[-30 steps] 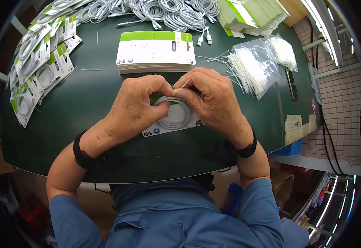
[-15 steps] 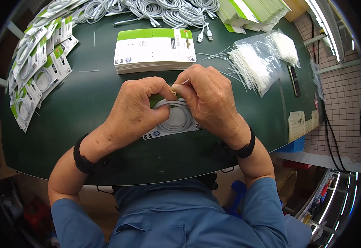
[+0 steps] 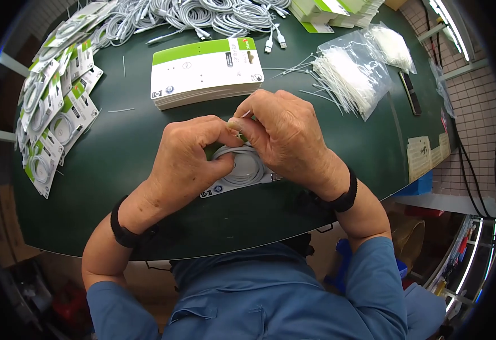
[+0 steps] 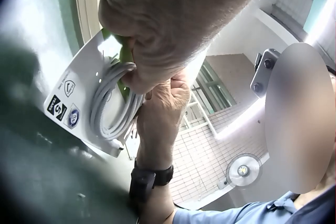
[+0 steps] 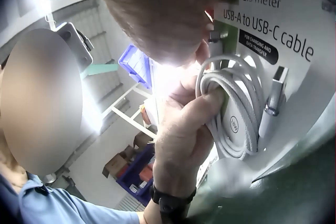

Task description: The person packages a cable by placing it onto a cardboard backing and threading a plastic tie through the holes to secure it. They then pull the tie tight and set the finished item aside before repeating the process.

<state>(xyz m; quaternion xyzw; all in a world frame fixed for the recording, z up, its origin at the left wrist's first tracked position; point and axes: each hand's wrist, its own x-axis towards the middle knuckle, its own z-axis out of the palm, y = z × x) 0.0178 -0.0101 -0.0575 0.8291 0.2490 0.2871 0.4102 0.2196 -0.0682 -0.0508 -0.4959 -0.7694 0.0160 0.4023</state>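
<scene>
A white coiled USB cable [image 3: 243,165] lies on a white and green backing card [image 3: 212,190] near the table's front edge. My left hand [image 3: 223,146] grips the coil and the card's upper edge, thumb pressed on the cable [image 5: 236,113]. My right hand [image 3: 240,121] pinches a thin white cable tie [image 3: 247,113] just above the coil, fingertip to fingertip with the left. The card's print [image 5: 283,43] reads "USB-A to USB-C cable". From below, the coil [image 4: 113,103] sits against the card [image 4: 71,100] under both hands.
A stack of blank cards [image 3: 205,71] lies just beyond the hands. An open bag of white ties [image 3: 347,76] sits at the right, loose cables [image 3: 202,14] at the back, and finished packs [image 3: 49,122] fan along the left of the green table [image 3: 129,147].
Both hands stay on the same card and coil. The right hand's pinch has drawn closer to the left fingertips, and less of the tie sticks out.
</scene>
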